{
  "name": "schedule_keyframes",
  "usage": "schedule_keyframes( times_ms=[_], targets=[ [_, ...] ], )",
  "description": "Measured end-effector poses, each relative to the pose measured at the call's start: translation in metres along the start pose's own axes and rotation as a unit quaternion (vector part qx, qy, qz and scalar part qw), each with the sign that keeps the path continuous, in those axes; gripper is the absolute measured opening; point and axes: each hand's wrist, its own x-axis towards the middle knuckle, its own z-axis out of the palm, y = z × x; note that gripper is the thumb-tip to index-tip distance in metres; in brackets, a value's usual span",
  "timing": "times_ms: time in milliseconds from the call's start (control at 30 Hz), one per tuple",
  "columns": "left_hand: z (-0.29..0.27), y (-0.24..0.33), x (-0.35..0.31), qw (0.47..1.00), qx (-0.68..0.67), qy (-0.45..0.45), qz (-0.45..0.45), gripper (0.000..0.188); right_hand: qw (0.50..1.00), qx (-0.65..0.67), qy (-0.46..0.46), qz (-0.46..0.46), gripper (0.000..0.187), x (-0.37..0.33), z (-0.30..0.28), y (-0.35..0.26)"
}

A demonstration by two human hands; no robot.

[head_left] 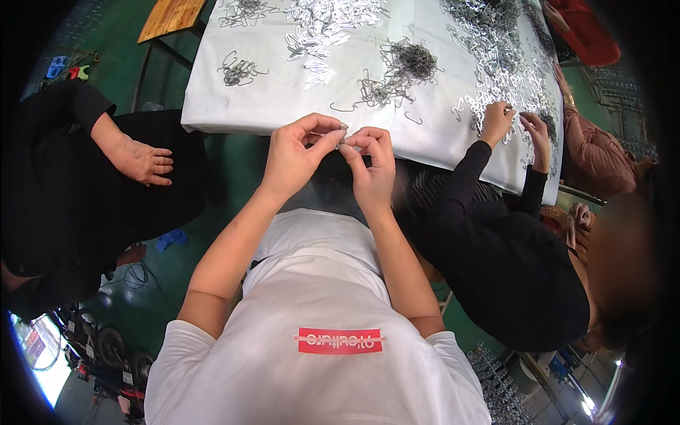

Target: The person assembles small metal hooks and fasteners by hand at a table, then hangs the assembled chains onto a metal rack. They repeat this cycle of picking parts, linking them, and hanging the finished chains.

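Left hand [292, 157] and right hand [373, 172] both pinch small grey piece [343, 131], held near front edge of white-covered table [227, 112]; piece's shape mostly hidden. Beyond, dark wire hooks [414, 62] lie heaped on table, shiny pale pieces [327, 34] to left.

Bent dark wire hooks [413, 60] near the middle of a white cloth-covered rectangular counter [283, 110]
To their left lie silver metal pieces [312, 42], then a low dark wire pile [241, 72]; silver wire hooks [496, 74] line the right. The bare left hand [296, 159] and bare right hand [371, 170] flank a grey metal piece [342, 134] at the near edge.
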Motion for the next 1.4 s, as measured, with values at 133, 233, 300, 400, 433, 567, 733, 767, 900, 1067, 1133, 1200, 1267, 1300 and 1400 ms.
schedule_keyframes(
  times_ms=[133,233,300,400,433,567,733,767,900,1067,1133,1200,1267,1300,1400],
  targets=[
    [0.003,-0.008,-0.004,0.996,-0.013,0.028,0.085,0.011,1.0,-0.006,-0.011,0.001,0.01,-0.002,0.0,0.003],
    [0.003,-0.016,-0.003,0.993,-0.005,0.047,0.108,0.011,1.0,-0.018,-0.02,0.005,0.011,0.001,-0.008,0.009],
    [-0.001,-0.021,-0.003,0.995,0.015,0.029,0.097,0.014,0.999,-0.008,-0.009,0.032,0.012,0.009,-0.016,0.02],
    [0.0,-0.027,0.0,0.991,-0.011,0.063,0.122,0.01,0.986,-0.162,0.02,0.013,0.013,0.044,-0.023,0.051],
    [-0.001,-0.028,0.001,0.99,-0.005,0.059,0.126,0.01,0.976,-0.217,0.018,0.015,0.012,0.055,-0.023,0.061],
    [-0.006,-0.028,0.002,0.991,0.004,0.043,0.126,0.01,0.935,-0.35,0.009,0.049,0.01,0.094,-0.022,0.089],
    [-0.007,-0.028,0.007,0.993,-0.012,0.036,0.112,0.011,0.925,-0.365,-0.023,0.1,0.012,0.128,-0.013,0.098],
    [-0.007,-0.028,0.008,0.993,-0.005,0.036,0.116,0.011,0.914,-0.386,-0.035,0.123,0.013,0.135,-0.008,0.099],
    [-0.007,-0.03,0.012,0.991,0.02,0.034,0.128,0.01,0.867,-0.461,-0.109,0.154,0.017,0.163,0.015,0.102],
    [-0.006,-0.031,0.012,0.988,0.041,0.04,0.144,0.011,0.897,-0.423,-0.109,0.063,0.017,0.157,0.008,0.092],
    [-0.005,-0.032,0.012,0.986,0.046,0.043,0.157,0.011,0.908,-0.401,-0.089,0.084,0.012,0.147,0.003,0.086],
    [-0.004,-0.032,0.011,0.984,0.056,0.042,0.164,0.011,0.94,-0.306,-0.063,0.137,0.012,0.134,-0.002,0.078],
    [-0.001,-0.034,0.009,0.983,0.059,0.044,0.165,0.011,0.961,-0.14,-0.028,0.237,0.014,0.118,-0.005,0.066],
    [0.0,-0.034,0.009,0.984,0.058,0.047,0.165,0.011,0.966,-0.045,-0.016,0.255,0.015,0.108,-0.005,0.058],
    [0.003,-0.035,0.006,0.982,0.069,0.059,0.164,0.011,0.953,0.16,-0.025,0.255,0.012,0.069,-0.011,0.023]
  ],
)
